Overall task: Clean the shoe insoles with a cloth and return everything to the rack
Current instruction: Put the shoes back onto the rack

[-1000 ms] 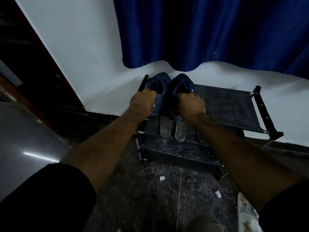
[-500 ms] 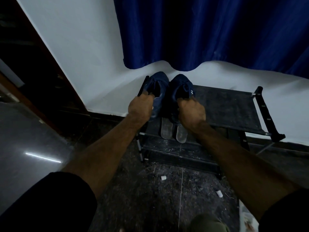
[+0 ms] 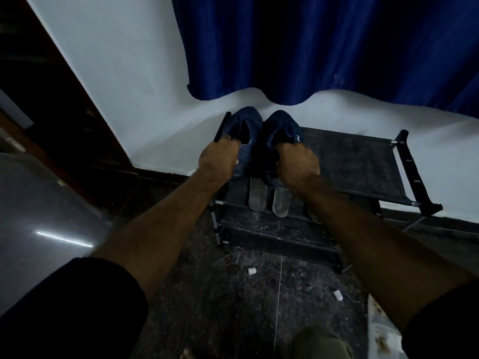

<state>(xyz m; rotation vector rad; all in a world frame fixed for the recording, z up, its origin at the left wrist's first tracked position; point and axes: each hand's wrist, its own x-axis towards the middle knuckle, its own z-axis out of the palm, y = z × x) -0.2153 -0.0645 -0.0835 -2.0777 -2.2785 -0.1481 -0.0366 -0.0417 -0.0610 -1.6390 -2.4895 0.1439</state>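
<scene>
Two bare forearms in shot, black short sleeves ending near the elbows: the left sleeve (image 3: 70,307) at seven o'clock, the right sleeve (image 3: 445,325) at four. The left hand (image 3: 219,161) and right hand (image 3: 298,165) are ungloved. Olive-green trouser knee (image 3: 321,344) at six o'clock.

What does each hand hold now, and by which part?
The left hand grips the left navy shoe by the rear rim of its opening. The right hand grips the right navy shoe in the same way, at its heel end.
</scene>
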